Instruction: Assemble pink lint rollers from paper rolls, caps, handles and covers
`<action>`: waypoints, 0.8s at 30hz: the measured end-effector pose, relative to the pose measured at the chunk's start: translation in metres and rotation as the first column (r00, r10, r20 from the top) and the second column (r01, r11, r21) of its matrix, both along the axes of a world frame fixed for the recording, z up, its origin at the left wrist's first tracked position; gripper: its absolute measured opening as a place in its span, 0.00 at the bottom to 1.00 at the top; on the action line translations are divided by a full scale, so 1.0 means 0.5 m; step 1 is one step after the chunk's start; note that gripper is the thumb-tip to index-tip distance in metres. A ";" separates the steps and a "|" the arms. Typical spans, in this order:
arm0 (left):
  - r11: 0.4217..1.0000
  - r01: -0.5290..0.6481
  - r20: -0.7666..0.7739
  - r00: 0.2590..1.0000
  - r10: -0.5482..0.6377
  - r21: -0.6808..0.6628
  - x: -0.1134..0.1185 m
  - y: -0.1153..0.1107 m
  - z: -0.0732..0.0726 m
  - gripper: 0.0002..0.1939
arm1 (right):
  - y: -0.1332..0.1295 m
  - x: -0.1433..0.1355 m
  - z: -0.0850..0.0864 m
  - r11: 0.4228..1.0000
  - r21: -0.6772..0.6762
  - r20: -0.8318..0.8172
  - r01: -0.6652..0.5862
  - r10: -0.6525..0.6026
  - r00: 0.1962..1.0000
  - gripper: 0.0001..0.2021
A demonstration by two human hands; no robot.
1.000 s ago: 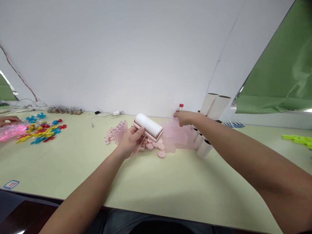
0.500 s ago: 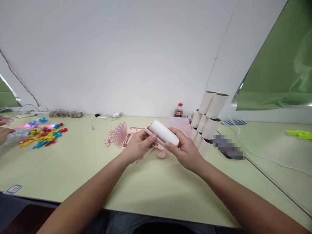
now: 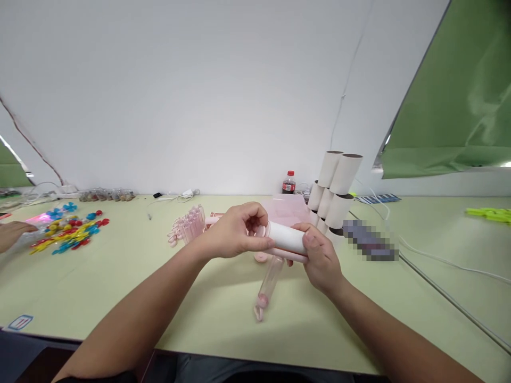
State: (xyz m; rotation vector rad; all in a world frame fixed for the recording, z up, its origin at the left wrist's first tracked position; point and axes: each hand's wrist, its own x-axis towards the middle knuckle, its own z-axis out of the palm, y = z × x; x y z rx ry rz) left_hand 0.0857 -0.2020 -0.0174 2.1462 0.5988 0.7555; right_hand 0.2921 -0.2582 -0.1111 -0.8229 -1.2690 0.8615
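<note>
My right hand [image 3: 322, 260] is closed around the right end of a white paper roll [image 3: 288, 238], which looks like a lint roller sleeve. A pink strip-like part shows along the roll's underside. At the roll's left end there is a pale pink round piece [image 3: 261, 232], and the curled fingers of my left hand [image 3: 235, 231] close on this end. Just below my hands lies a clear pink tube [image 3: 270, 279] with a looped end pointing toward me. A pink disc [image 3: 261, 257] lies on the table under the roll.
Several clear pink tubes [image 3: 192, 224] stand left of my hands. White cardboard-like rolls [image 3: 338, 210] are stacked at right, near a cola bottle [image 3: 288, 183] and a blurred phone [image 3: 369, 239]. Colourful plastic pieces [image 3: 75, 230] lie at left beside another person's hand [image 3: 14, 234].
The roll has turned closer to level and moved slightly right and down. My left hand has shifted onto its left end. The clear tube now lies in view below my hands.
</note>
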 end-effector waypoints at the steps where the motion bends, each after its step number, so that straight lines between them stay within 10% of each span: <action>1: 1.000 -0.001 0.009 1.000 0.001 -0.007 0.001 -0.001 -0.007 0.14 | 0.000 0.000 -0.001 1.000 -0.006 -0.008 -0.008 0.008 1.000 0.19; 11: 1.000 -0.022 0.132 0.991 0.023 -0.011 -0.010 0.031 -0.082 0.18 | -0.005 -0.029 -0.002 0.989 -0.134 0.071 0.060 -0.051 0.996 0.22; 24: 0.917 -0.129 0.321 0.910 0.260 -0.378 0.033 0.043 -0.160 0.26 | 0.028 -0.023 -0.027 0.976 -0.191 0.019 -0.108 0.114 0.993 0.26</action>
